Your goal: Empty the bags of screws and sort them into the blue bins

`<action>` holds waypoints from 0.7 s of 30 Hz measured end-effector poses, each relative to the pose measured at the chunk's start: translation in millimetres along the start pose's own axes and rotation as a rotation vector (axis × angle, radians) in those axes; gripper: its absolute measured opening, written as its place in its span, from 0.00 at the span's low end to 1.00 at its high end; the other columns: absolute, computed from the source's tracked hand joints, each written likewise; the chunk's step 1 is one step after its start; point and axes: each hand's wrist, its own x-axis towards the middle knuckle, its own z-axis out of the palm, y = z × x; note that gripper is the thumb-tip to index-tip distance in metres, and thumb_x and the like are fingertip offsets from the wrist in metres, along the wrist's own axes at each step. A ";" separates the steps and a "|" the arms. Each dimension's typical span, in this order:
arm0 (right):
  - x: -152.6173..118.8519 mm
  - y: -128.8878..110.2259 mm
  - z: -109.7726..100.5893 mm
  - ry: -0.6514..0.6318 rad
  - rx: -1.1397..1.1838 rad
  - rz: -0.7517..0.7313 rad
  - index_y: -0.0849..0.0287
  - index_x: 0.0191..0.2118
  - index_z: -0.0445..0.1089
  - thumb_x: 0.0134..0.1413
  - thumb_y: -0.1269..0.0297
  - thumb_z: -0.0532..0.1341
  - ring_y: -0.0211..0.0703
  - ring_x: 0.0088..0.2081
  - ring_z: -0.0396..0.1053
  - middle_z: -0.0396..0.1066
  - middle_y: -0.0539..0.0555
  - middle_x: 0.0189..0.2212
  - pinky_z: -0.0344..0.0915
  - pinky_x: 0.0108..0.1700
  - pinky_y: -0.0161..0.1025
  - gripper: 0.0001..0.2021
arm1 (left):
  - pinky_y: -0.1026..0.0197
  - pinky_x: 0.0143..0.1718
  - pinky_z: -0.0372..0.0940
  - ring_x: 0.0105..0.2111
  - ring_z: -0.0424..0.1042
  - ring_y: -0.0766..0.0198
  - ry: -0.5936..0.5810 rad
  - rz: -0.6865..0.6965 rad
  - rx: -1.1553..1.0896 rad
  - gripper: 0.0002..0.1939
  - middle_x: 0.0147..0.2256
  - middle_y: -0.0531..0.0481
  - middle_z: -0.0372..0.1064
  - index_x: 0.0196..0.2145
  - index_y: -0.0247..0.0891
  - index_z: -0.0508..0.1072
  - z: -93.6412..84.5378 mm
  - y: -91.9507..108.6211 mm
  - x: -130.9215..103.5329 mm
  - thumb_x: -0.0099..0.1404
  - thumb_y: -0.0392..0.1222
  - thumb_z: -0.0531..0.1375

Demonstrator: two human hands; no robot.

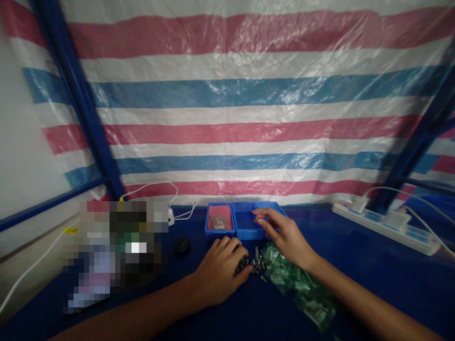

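Note:
My left hand (222, 270) rests on the table with fingers bent and the thumb apart, cupped beside a pile of small dark metal parts (260, 260). Part of the pile lies between thumb and fingers. Above the middle blue bin (245, 233), my right hand (284, 232) pinches a small shiny part (256, 219) between thumb and fingertips. Its exact kind is too small to make out. Below my right wrist lies a green-tinted clear plastic bag (298, 284) with pale pieces in or under it.
A blue bin (220, 233) at left holds a pink lining and a clear packet. A round black object (181, 246) sits left of it. On the right runs a white power strip (387, 227) with plugs and cables. Blurred-out items fill the left side; a striped sheet (227, 94) hangs behind.

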 end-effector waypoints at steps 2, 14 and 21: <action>-0.8 -0.7 -0.5 0.012 -0.035 -0.007 0.52 0.53 0.75 0.71 0.58 0.60 0.47 0.36 0.76 0.80 0.56 0.47 0.73 0.41 0.45 0.11 | 0.50 0.51 0.61 0.51 0.67 0.52 -0.004 -0.003 -0.016 0.10 0.49 0.49 0.71 0.51 0.43 0.72 -0.9 0.3 -0.1 0.76 0.47 0.60; -4.1 3.4 -0.2 0.024 -0.041 -0.074 0.51 0.50 0.75 0.72 0.61 0.60 0.49 0.43 0.77 0.78 0.55 0.47 0.72 0.47 0.46 0.07 | 0.51 0.50 0.60 0.50 0.67 0.52 -0.028 -0.070 -0.070 0.08 0.48 0.49 0.70 0.47 0.42 0.72 -3.0 0.0 2.0 0.75 0.46 0.63; -10.2 1.4 0.9 -0.049 -0.053 -0.016 0.50 0.57 0.72 0.77 0.59 0.52 0.48 0.35 0.75 0.78 0.53 0.38 0.71 0.40 0.44 0.14 | 0.51 0.50 0.59 0.50 0.67 0.53 -0.039 -0.076 -0.097 0.09 0.48 0.50 0.70 0.46 0.42 0.71 -4.3 -1.6 4.0 0.74 0.47 0.64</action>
